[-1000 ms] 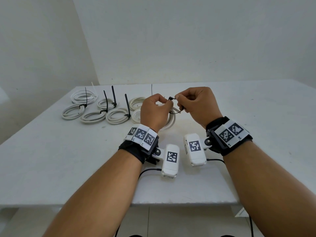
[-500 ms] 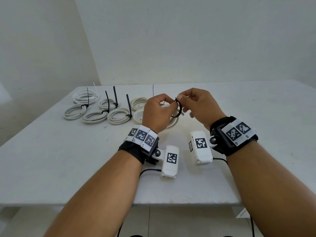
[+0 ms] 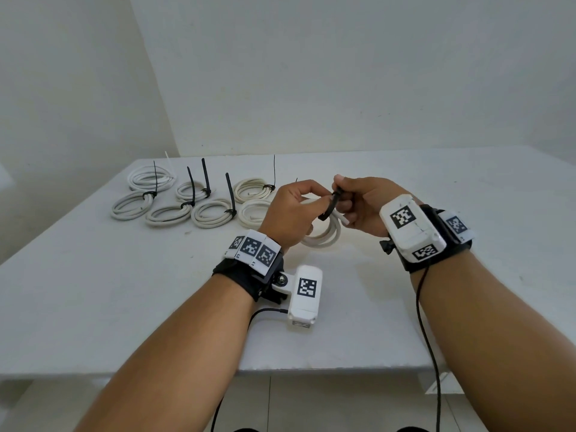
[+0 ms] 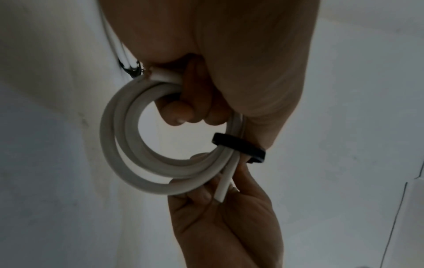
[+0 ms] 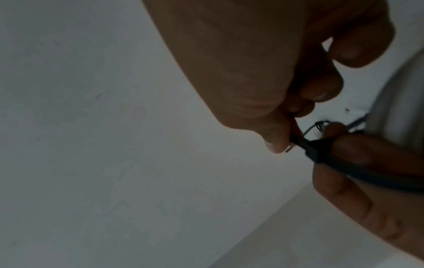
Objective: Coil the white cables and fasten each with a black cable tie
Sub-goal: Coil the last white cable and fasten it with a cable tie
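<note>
Mid-frame above the counter (image 3: 405,322), the left hand (image 3: 291,213) grips the coil (image 4: 128,145); the right hand (image 3: 364,207) pinches the tie (image 4: 238,147). A loose tie could let the cable end (image 4: 223,183) spring free.

White table (image 3: 93,291), bare pale walls (image 3: 343,73)

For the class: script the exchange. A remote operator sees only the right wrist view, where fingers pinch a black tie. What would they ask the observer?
Operator: Is that tie around anything?
Observer: Yes, the black cable tie loops around a white coil.
Operator: What holds the coil?
Observer: The left hand, fingers hooked through its middle.
Operator: Any finished?
Observer: Several tied coils lie on the table, to the left.
</note>
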The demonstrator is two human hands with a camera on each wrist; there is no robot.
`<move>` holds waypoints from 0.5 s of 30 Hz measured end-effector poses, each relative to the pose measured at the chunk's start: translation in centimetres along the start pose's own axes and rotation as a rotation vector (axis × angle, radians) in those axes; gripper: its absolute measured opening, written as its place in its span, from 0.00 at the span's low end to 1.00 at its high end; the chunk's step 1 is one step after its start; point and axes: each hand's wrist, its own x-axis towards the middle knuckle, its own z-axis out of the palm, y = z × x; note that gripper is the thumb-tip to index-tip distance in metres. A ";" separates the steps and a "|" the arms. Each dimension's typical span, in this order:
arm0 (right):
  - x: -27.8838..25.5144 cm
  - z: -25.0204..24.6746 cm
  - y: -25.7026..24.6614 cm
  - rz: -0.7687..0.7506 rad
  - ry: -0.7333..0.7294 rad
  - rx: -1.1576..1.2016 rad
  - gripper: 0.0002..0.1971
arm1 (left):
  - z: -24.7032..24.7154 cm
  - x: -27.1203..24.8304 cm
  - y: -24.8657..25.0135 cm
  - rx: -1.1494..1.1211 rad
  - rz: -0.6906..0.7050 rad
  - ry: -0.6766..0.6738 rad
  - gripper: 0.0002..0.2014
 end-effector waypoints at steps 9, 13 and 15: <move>0.8 -0.3 0.0 -0.144 0.241 0.017 0.14 | -0.1 0.1 0.1 -0.230 -0.046 -0.011 0.13; 0.7 0.4 0.5 -0.072 0.034 -0.146 0.18 | -0.7 0.3 0.1 -0.282 -0.102 0.037 0.22; 0.4 0.4 0.4 -0.145 0.023 -0.222 0.11 | -0.6 0.2 0.1 -0.253 -0.125 0.029 0.20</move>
